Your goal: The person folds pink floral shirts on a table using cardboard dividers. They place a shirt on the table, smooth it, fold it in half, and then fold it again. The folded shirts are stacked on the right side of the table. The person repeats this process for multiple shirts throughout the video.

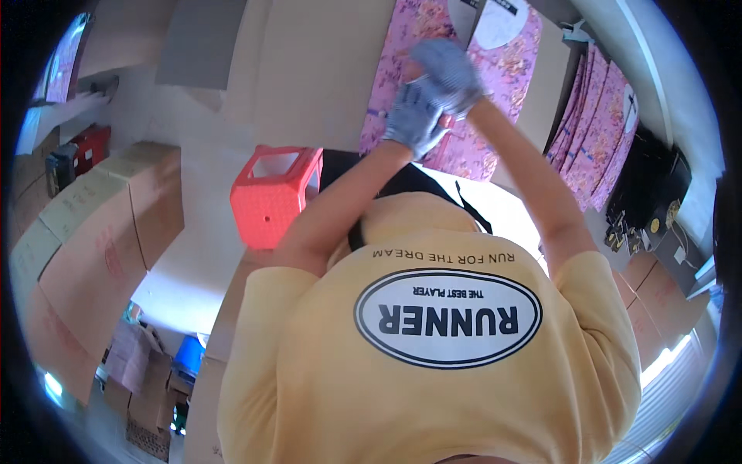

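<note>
A pink flower-patterned panel, apparently folded cloth (502, 85), lies before me with a white rounded label (501, 25) at its far end. Both hands wear grey knit gloves and meet above it. My left hand (417, 117) is lower and to the left, with a bare thumb tip showing; the right hand partly covers its fingers. My right hand (450, 73) overlaps it from above, its fingers smeared by motion. Whether either hand grips anything does not show.
More pink flowered pieces (591, 127) are stacked at the right. A red plastic stool (267, 197) stands left of my left forearm. Large cardboard boxes (97, 232) line the left side, and a grey panel (201, 42) lies at the far left.
</note>
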